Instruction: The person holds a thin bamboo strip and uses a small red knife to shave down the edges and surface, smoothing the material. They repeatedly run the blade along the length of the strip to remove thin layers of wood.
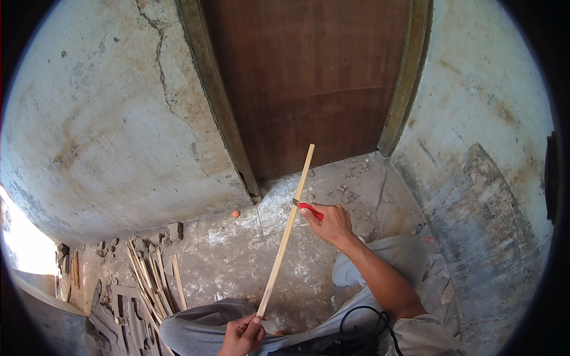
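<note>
My left hand is closed round the lower end of a long, pale wooden strip, near my lap. The strip slants up and to the right, away from me, its far end in front of the brown door. In my right hand is a red utility knife, gripped by its handle. Its short blade touches the strip, or lies right at its edge, somewhat above the middle.
More wooden strips lie in a loose pile on the dusty tiled floor at left, beside grey slotted pieces. Rubble lines the cracked wall. A small orange ball-like thing is near the door. A black cord crosses my lap.
</note>
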`<state>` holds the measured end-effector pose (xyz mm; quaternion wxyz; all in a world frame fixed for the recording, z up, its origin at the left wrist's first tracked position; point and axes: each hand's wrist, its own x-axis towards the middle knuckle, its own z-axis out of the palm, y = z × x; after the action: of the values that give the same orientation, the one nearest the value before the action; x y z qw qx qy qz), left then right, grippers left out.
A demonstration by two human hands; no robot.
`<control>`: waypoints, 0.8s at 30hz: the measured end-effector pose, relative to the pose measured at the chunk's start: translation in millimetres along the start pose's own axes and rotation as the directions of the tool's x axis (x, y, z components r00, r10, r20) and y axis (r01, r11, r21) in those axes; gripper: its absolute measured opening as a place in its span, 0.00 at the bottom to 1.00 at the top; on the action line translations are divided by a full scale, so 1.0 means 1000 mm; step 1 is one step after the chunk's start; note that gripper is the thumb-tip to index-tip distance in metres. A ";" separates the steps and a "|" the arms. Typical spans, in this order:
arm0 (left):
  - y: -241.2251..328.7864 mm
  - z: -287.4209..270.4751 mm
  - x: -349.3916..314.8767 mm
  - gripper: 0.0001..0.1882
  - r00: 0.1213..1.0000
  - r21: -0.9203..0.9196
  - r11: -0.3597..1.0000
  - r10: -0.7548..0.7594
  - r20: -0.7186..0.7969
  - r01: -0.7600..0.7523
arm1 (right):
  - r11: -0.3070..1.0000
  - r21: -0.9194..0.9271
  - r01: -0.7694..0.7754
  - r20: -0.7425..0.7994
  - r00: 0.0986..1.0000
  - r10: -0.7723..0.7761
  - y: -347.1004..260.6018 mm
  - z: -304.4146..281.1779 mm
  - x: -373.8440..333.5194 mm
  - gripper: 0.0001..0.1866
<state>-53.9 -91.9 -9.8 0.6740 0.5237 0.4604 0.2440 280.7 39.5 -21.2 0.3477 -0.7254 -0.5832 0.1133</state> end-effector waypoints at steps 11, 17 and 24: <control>-0.007 -0.002 -0.052 0.18 0.999 -0.036 0.999 -0.010 -0.047 0.008 | 1.000 0.003 -0.009 0.005 1.000 0.009 -0.007 -0.002 -0.002 0.18; -0.017 0.002 -0.083 0.19 0.976 -0.013 0.995 -0.098 -0.192 0.097 | 1.000 0.006 0.000 0.001 1.000 0.000 -0.006 -0.003 -0.004 0.18; -0.039 0.000 -0.126 0.17 0.969 -0.014 0.991 -0.130 -0.210 0.130 | 0.997 0.006 -0.078 -0.018 0.997 0.078 0.005 -0.007 0.003 0.18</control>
<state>-117.4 -207.0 0.2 0.6359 0.4636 0.5625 0.2535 289.6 39.8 -18.9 0.3502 -0.7478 -0.5507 0.1218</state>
